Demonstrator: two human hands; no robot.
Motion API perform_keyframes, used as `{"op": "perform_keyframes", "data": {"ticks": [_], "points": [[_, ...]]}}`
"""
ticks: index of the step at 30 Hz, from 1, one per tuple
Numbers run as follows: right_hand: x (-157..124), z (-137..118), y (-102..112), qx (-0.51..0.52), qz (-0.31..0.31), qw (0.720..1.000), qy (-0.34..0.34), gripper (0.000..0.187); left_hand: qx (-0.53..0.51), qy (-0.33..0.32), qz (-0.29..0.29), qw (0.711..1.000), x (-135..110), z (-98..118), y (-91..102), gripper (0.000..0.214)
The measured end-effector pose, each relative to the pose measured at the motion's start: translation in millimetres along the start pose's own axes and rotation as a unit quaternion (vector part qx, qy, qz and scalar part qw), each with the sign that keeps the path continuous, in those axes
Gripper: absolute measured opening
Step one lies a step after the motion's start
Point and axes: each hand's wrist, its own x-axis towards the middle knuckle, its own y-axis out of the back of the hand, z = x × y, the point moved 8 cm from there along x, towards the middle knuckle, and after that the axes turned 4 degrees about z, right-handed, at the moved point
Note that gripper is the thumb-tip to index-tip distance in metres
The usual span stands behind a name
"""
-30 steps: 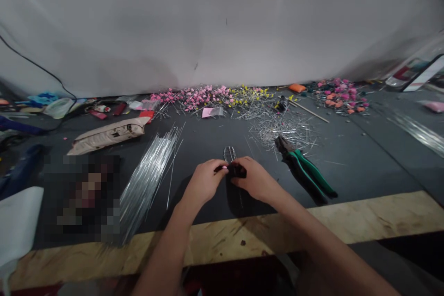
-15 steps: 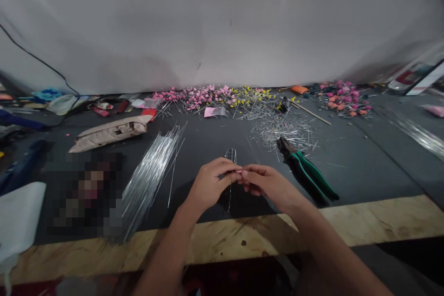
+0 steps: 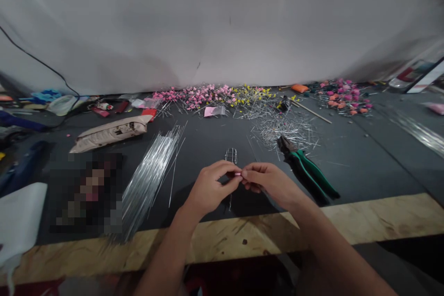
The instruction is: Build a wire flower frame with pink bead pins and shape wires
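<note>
My left hand (image 3: 210,187) and my right hand (image 3: 268,181) meet fingertip to fingertip over the dark mat, both pinched on a small pink bead (image 3: 238,174). A thin wire (image 3: 230,199) hangs down from the pinch. Just behind the hands a small wire frame (image 3: 231,154) lies on the mat. The green-handled pliers (image 3: 305,169) lie to the right of my right hand.
A bundle of long silver wires (image 3: 149,175) lies left of the hands. Short cut wires (image 3: 284,127) are scattered behind the pliers. Pink and yellow beaded pins (image 3: 211,95) line the back wall, more pink ones (image 3: 342,95) at the right. A tan wrapped package (image 3: 111,132) lies left. A wooden board edge (image 3: 381,215) runs along the front.
The dark piece my hands held a second ago is gone from them. Both hands rose slightly and now pinch a pink bead with a thin wire hanging below.
</note>
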Motion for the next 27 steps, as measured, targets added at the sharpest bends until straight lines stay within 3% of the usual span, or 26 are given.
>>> {"op": "perform_keyframes", "data": {"ticks": [6,8,11,16,22,27], "points": [[4.4,-0.3,2.8,-0.015,0.039,0.999,0.031,0.015,0.072,-0.006,0.019,0.997,0.6,-1.2,1.5,0.009],[4.6,-2.6,6.9,0.012,0.057,0.997,0.046,0.013,0.101,0.018,0.065,0.993,2.4,-8.8,16.1,0.009],[4.1,-4.7,13.0,0.045,0.07,0.995,0.05,0.015,0.128,0.104,0.144,0.976,2.3,-31.1,49.3,0.017],[3.9,-7.0,20.7,-0.001,0.094,0.993,0.064,0.017,0.182,0.223,0.075,0.955,0.0,-68.6,68.7,0.021],[4.7,-8.4,21.1,-0.032,0.088,0.992,0.09,0.015,0.236,0.211,0.0,0.949,1.8,-82.1,60.2,0.018],[3.3,-11.5,13.8,-0.012,0.045,0.995,0.094,0.026,0.243,0.256,0.017,0.936,-1.0,-84.0,70.8,0.026]]}}
